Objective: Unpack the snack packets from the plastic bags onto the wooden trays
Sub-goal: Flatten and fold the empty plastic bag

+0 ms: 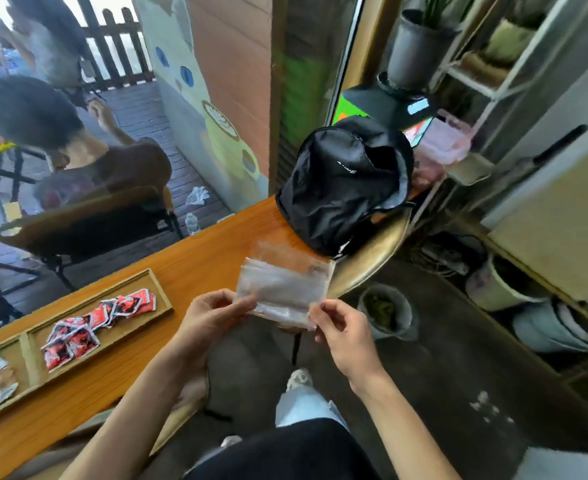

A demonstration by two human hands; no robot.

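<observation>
A clear plastic bag (283,287) is held up off the table edge, pinched at its lower left corner by the left hand (209,315) and at its lower right corner by the right hand (342,332). Red snack packets (95,322) are heaped in the wooden tray (162,289) on the table (202,258). Farther back, a black backpack (344,183) is seen.

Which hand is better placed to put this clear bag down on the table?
Left, probably. The left hand grips the plastic bag on the side nearer the wooden table; the right hand hangs over the floor.
</observation>
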